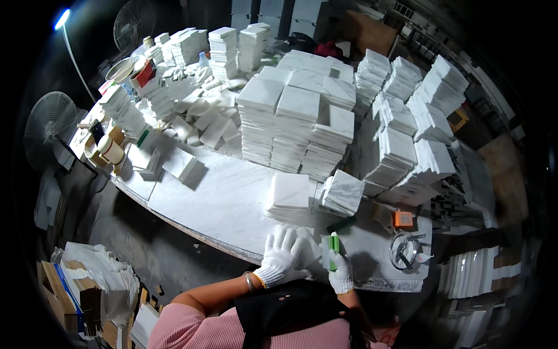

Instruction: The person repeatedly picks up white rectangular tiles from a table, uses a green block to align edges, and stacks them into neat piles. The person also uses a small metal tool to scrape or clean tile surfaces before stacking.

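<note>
On the near side of the low tile stack (289,196), the left hand (281,255) lies spread wide beside a pale tile (311,247) and the right hand (340,272) grips a green block (333,251) — were the tile poorly steadied, the block could slip and chip it.

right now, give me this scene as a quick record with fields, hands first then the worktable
left hand: left hand in a white glove, fingers spread, at the edge of a pale tile; exact contact unclear
right hand: right hand in a white glove, holding a green tool
ahead of hands: two short tile stacks
behind those: taller tile stacks
table right end: orange box
table left end: cream cup
light: lit lamp, upper left
</note>
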Tool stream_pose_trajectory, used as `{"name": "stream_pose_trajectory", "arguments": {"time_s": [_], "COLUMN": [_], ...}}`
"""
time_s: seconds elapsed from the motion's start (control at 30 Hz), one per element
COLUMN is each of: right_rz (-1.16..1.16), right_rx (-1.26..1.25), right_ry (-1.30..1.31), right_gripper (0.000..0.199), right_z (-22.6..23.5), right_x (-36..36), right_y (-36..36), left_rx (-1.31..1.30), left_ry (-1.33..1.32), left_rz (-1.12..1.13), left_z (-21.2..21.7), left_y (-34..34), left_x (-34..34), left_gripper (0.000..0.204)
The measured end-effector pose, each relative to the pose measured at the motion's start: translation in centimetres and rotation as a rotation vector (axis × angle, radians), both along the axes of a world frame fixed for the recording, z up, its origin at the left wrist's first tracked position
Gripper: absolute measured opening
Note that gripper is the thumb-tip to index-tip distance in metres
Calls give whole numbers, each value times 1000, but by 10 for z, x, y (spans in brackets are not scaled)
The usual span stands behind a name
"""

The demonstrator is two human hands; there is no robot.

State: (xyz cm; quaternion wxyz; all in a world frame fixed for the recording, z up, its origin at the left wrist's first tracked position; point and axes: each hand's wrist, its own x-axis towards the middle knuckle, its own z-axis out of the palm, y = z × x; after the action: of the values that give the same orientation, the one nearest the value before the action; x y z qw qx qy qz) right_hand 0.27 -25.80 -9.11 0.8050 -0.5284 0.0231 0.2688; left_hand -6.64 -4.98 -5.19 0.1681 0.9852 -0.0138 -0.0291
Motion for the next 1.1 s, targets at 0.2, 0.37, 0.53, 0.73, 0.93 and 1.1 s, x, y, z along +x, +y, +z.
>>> {"name": "stream_pose_trajectory", "arguments": {"time_s": [0.2,0.37,0.53,0.73,0.93,1.1], "right_rz": [-70,-82,19,-82,-36,17], "right_rx": [35,48,198,-82,-363,-350], "right_ry": [-72,-6,117,-58,-240,-205], "right_gripper": [60,58,56,67,67,68], "right_z": [18,-9,-22,-12,-14,-8], "right_x": [-18,-20,-2,-3,12,31], "right_y": [1,-20,-29,-21,39,43], "left_rx": [-157,-121,-40,-209,-472,-524], "left_ry": [-102,-148,-122,-145,-186,-263], "left_rz": [-131,-396,-249,-140,-155,-178], "left_z": [-1,-4,-22,-42,-61,-66], "left_y": [14,32,44,38,43,42], "left_x": [18,51,31,20,22,21], "left_gripper": [93,94,101,114,95,93]}}
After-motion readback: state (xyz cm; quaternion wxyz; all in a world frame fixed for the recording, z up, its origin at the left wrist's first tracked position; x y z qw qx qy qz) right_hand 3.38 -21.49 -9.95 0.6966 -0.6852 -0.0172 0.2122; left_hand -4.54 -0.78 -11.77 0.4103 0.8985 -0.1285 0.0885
